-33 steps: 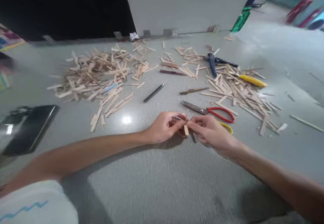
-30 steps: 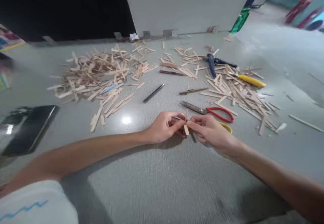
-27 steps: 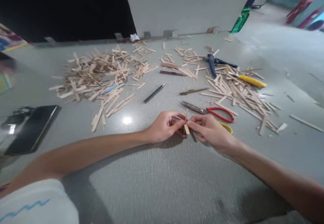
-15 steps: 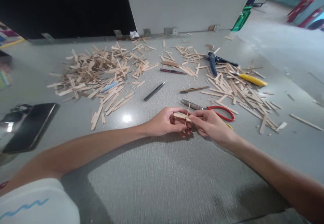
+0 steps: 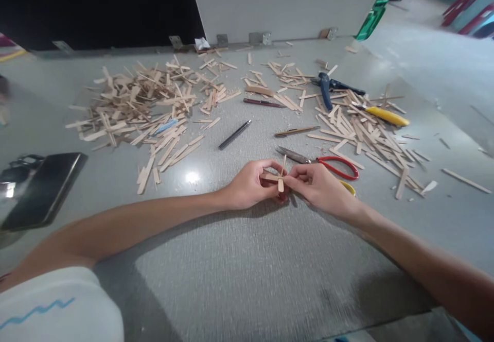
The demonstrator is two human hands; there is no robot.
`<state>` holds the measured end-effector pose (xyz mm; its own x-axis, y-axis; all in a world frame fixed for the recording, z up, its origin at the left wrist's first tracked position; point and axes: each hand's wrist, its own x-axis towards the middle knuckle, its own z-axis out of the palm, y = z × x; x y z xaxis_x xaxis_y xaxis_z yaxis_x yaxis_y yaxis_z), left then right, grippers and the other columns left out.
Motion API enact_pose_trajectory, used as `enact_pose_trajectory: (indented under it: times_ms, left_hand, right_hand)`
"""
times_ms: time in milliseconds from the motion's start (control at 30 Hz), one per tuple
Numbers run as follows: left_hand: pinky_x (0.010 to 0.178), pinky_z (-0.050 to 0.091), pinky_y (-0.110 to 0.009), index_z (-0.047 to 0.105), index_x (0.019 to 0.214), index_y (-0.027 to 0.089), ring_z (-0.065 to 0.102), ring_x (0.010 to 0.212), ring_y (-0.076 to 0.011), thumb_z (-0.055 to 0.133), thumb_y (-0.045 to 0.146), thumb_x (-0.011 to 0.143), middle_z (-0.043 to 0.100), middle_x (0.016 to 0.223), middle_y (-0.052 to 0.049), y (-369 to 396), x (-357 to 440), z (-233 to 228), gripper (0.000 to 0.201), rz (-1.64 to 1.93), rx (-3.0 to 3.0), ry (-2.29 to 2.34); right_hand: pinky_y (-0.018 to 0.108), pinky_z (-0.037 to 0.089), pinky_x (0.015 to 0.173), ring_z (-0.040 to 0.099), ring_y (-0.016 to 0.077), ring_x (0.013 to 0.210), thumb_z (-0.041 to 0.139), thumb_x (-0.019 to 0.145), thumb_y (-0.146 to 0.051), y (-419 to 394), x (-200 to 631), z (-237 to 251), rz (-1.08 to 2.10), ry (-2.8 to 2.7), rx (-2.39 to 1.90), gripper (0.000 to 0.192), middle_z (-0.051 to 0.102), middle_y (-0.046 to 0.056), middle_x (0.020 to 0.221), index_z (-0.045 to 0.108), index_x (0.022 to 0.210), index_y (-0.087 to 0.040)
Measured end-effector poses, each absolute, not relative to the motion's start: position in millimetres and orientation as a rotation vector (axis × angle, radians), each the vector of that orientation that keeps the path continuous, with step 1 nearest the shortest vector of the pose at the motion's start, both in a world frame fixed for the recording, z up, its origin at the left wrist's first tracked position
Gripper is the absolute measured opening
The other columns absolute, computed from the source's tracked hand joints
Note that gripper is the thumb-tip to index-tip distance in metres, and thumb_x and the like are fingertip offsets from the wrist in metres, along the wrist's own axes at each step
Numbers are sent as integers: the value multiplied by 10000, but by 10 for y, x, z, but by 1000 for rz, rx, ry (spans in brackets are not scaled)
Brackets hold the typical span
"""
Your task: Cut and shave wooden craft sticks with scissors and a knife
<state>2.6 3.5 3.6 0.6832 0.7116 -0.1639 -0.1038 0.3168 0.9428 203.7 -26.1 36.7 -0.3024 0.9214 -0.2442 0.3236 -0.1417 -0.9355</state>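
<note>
Between my two hands is a small wooden model plane (image 5: 281,183), pieced together from thin flat sticks that cross one another. My left hand (image 5: 255,183) curls round its left part, thumb below and fingers above and behind. The fingertips of my right hand (image 5: 320,185) pinch its right side, close to the crossing. Both hands are closed, and some of the fingers are hidden behind the model. Just beyond my right hand lie scissors (image 5: 336,166) with red and yellow handles, partly covered by that hand.
Heaps of wooden sticks lie left (image 5: 135,100) and right (image 5: 358,128). Between them are a black pen (image 5: 235,135), a dark red pen (image 5: 264,103) and a brass-coloured pen (image 5: 297,131). Blue-handled pliers (image 5: 326,89), a yellow cutter (image 5: 387,116) and a black phone (image 5: 44,190) are also there.
The wooden model has turned in my fingers, so a short flat end now points toward me. My hands stay in nearly the same place, and the view has shifted slightly.
</note>
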Motion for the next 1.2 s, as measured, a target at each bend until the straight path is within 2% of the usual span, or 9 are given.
enact_pose_trajectory:
  times_ms: [100, 200, 433, 567, 767, 1033, 1200]
  left_hand:
    - [691, 659, -274, 658, 1012, 155, 787, 704, -175, 987, 520, 742, 793, 780, -33, 35, 49, 21, 561, 627, 1139, 654]
    - [650, 651, -268, 696, 1039, 148, 769, 663, -169, 978, 526, 754, 779, 766, -23, 58, 61, 8, 551, 657, 1159, 621]
    - [599, 644, -253, 755, 1151, 118, 753, 615, -154, 947, 452, 807, 799, 816, -52, 81, 35, 24, 517, 650, 1200, 589]
    - [604, 650, -235, 758, 1208, 129, 787, 684, -166, 949, 390, 806, 829, 914, -82, 79, 34, 31, 515, 651, 1156, 560]
    - [597, 655, -242, 752, 1224, 129, 788, 650, -172, 966, 380, 785, 818, 850, -63, 74, 44, 32, 549, 642, 1124, 548]
    - [569, 638, -222, 739, 985, 113, 765, 594, -154, 939, 361, 814, 777, 731, -31, 69, 26, 64, 362, 626, 1131, 573]
    - [554, 623, -226, 734, 966, 119, 747, 553, -148, 932, 350, 815, 768, 711, -24, 70, 29, 57, 340, 621, 1165, 586]
  right_hand:
    - [239, 268, 413, 380, 77, 389, 766, 902, -527, -267, 2057, 341, 1592, -1518, -1418, 379, 474, -80, 439, 657, 732, -206]
    - [226, 218, 386, 358, 65, 370, 781, 879, -611, -275, 2067, 290, 1596, -1458, -1416, 457, 474, -80, 446, 609, 734, -212]
    - [215, 302, 336, 381, 53, 358, 786, 838, -739, -302, 2070, 189, 1527, -1371, -1376, 567, 493, -84, 531, 610, 770, -204]
    - [209, 349, 346, 428, 47, 377, 820, 825, -718, -297, 2079, 205, 1551, -1335, -1378, 569, 557, -61, 597, 597, 768, -198]
    - [207, 359, 359, 402, 38, 382, 825, 837, -695, -292, 2091, 229, 1609, -1280, -1350, 549, 560, -65, 603, 589, 785, -202]
    - [203, 322, 374, 379, 32, 398, 823, 856, -648, -304, 2090, 243, 1650, -1232, -1283, 516, 542, -72, 601, 568, 776, -207]
    - [213, 349, 394, 378, 39, 416, 787, 884, -638, -310, 2087, 247, 1642, -1263, -1279, 499, 542, -64, 612, 548, 766, -216]
